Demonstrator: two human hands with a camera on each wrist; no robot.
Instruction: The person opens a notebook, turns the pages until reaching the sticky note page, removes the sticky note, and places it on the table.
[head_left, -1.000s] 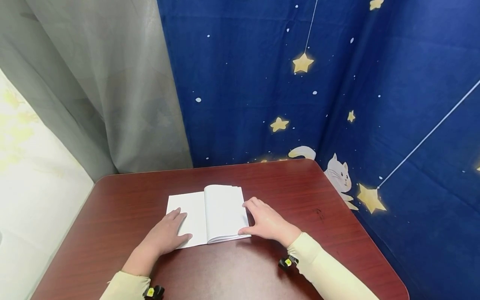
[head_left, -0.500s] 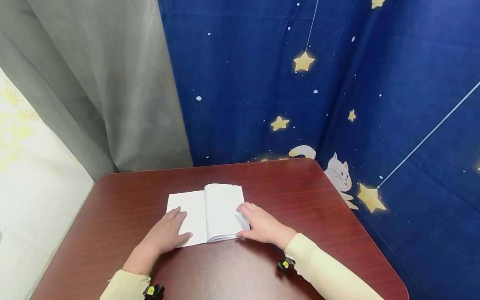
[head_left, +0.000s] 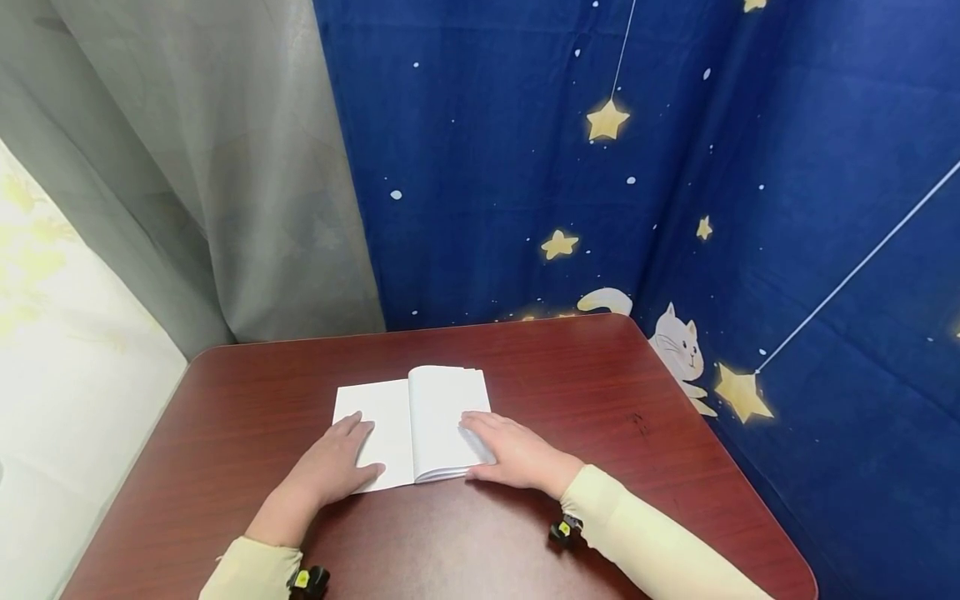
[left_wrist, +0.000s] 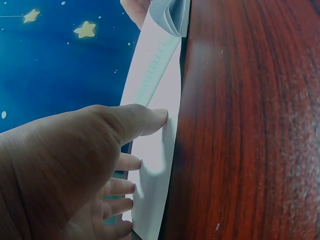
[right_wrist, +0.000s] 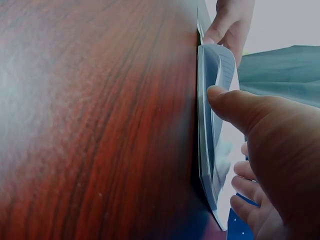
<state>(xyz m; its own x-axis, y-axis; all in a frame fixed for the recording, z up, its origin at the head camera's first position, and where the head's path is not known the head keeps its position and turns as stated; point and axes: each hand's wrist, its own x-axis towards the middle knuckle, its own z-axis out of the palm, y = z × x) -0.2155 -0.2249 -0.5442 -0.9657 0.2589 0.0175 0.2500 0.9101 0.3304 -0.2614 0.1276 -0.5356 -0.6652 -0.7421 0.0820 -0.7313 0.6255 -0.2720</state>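
An open notebook point(head_left: 447, 408) with white pages lies on the dark red table, its right-hand stack of pages bulging up near the spine. My left hand point(head_left: 333, 465) rests on the left page, fingers spread and thumb out. In the left wrist view faint ruled lines show on the paper near the fold. My right hand point(head_left: 519, 452) lies over the right page's outer part. Its fingertips touch the paper, and in the right wrist view its thumb point(right_wrist: 225, 102) sits at the pages' near edge, where the leaves gape apart.
The wood-grained table point(head_left: 420, 550) runs back to a grey curtain point(head_left: 285, 208) and a blue curtain point(head_left: 480, 167) with stars and a cat. Black wrist cameras point(head_left: 309, 582) are strapped over the pale yellow sleeves point(head_left: 645, 533). Bright white stuff lies along the left side.
My right hand has slid left from the right page's outer edge further onto the paper. My left hand and the notebook stay where they were.
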